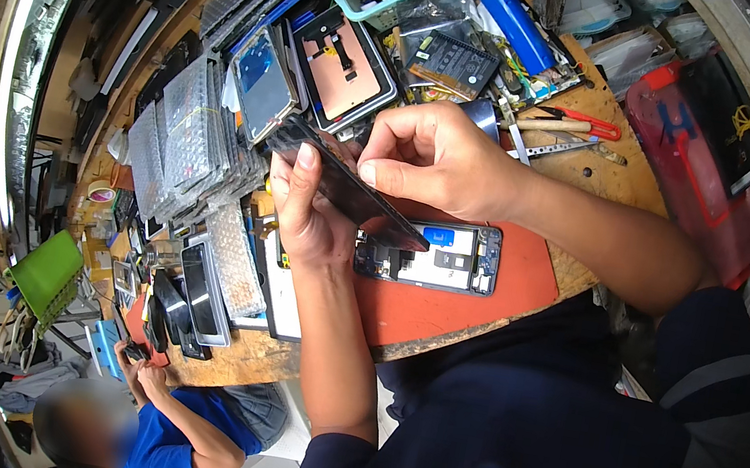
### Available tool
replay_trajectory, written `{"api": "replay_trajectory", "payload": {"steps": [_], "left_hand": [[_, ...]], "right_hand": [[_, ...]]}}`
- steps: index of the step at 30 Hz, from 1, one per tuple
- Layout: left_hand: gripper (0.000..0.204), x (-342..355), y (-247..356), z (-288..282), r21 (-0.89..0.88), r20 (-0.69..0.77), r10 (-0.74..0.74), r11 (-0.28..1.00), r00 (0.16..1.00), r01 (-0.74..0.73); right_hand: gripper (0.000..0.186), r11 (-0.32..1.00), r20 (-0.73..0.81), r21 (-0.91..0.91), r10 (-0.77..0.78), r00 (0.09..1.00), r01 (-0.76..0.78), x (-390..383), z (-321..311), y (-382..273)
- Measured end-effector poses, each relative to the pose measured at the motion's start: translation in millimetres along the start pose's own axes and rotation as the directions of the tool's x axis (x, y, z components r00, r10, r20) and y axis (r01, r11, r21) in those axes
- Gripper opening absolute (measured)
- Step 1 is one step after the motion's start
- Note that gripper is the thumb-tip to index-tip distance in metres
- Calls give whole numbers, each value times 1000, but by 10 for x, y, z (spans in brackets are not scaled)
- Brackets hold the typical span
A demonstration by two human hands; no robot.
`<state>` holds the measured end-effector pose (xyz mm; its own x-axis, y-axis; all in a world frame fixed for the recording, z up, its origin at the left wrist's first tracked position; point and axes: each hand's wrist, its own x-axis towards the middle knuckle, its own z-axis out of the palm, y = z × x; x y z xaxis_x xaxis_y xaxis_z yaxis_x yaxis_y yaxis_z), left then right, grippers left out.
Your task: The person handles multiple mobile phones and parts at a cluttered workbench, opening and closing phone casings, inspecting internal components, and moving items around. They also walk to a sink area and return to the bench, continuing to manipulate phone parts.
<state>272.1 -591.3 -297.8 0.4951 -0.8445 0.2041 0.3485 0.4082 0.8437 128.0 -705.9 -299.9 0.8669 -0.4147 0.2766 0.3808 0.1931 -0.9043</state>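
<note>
My left hand (307, 215) grips a thin, dark phone screen panel (359, 196) by its side, the thumb lying on the surface. The panel is tilted in the air. My right hand (447, 162) is closed in a pinch close by the panel's upper edge; whatever its fingertips hold is hidden. Under the panel's lower end lies an opened phone body (464, 267) with its inside showing, including a blue patch and a pale battery area. It rests on a red-orange mat (526, 277).
Bubble-wrapped packages (188, 138) are stacked at the left. Phone parts and a framed copper-coloured panel (338, 69) lie beyond my hands, near a teal basket (373, 6) and a blue cylinder (514, 24). Tools (566, 127) sit at right. A person in blue (182, 440) works at lower left.
</note>
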Motion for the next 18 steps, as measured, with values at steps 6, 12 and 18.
{"api": "replay_trajectory", "payload": {"steps": [6, 12, 18], "left_hand": [[18, 9, 1, 34, 18, 7, 20, 1000, 1000, -21], [17, -5, 9, 40, -9, 21, 10, 1000, 1000, -10], [16, -8, 27, 112, 35, -67, 15, 999, 998, -13]], "right_hand": [[12, 999, 19, 14, 40, 999, -40, -10, -24, -24], [13, 1000, -16, 13, -27, 1000, 27, 9, 8, 25], [12, 999, 33, 2, 48, 998, -48, 3, -40, -4]]}}
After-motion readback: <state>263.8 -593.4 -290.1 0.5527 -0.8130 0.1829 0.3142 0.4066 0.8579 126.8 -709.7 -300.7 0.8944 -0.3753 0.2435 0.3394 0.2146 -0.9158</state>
